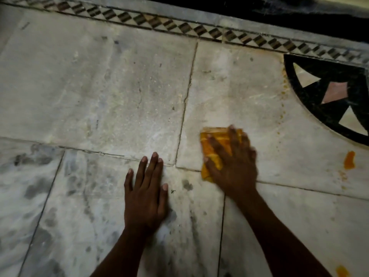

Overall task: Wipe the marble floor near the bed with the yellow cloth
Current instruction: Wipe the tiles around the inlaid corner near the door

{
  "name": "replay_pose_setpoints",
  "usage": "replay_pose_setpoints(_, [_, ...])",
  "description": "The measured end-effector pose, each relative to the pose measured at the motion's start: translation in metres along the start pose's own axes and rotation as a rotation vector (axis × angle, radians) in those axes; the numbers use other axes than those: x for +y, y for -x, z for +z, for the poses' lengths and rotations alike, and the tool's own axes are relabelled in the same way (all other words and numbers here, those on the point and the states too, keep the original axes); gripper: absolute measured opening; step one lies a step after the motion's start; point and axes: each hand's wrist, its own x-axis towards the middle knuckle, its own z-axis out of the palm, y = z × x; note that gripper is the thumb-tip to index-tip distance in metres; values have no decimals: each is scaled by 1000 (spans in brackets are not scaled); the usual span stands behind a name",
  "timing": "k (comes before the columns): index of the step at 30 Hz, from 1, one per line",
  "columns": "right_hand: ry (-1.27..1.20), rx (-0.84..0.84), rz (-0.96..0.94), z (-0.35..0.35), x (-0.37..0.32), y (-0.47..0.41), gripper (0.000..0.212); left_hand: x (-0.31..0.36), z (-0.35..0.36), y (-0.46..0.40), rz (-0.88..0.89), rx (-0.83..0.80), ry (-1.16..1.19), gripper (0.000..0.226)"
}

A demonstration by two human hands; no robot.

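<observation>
My right hand (233, 164) presses flat on the folded yellow cloth (212, 148), fingers spread over it, on the white marble floor (99, 86). The cloth's left and top edges show beyond my fingers; the rest is hidden under my palm. My left hand (145, 192) lies flat on the floor to the left of the cloth, fingers apart, holding nothing. The slabs carry grey smudges and a powdery film.
An orange-yellow stain (349, 159) marks the floor to the right of the cloth, with another (342, 270) at the bottom right. A black inlay with pale triangles (327, 96) sits at right. A patterned border strip (179, 27) runs along the top, with a dark gap (279, 11) beyond.
</observation>
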Motion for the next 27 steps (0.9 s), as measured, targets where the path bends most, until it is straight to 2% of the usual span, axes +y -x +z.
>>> replay_pose_setpoints(2, [10, 43, 201, -1, 11, -36, 72, -1, 2, 0, 2, 3, -10, 69])
replay_pose_setpoints(5, [-130, 85, 465, -6, -8, -114, 72, -1, 2, 1, 5, 17, -10, 68])
replay_pose_setpoints(7, [-174, 48, 412, -1, -36, -142, 70, -1, 2, 1, 7, 24, -18, 68])
replay_pose_setpoints(11, [-32, 54, -128, 16, -71, -76, 63, 0, 0, 2, 0, 8, -9, 68])
replay_pose_setpoints(13, [-35, -7, -261, 14, -47, -35, 64, -1, -2, 3, 3, 8, 11, 67])
replay_pose_setpoints(15, [-19, -41, -205, 3, -8, -21, 65, -2, -2, 3, 10, 16, 28, 67])
replay_pose_setpoints(17, [4, -43, -23, -4, 20, -39, 67, -3, 2, 2, 3, 18, 30, 67])
replay_pose_setpoints(21, [-87, -27, 380, -17, 5, -111, 67, -2, 4, 3, 8, 44, 30, 67])
replay_pose_setpoints(24, [-80, -65, 380, -21, -24, -139, 65, -2, 0, 1, -14, 39, 13, 68])
replay_pose_setpoints(27, [-28, -80, 220, -17, -23, -132, 63, 3, -3, 0, -22, 28, 11, 69])
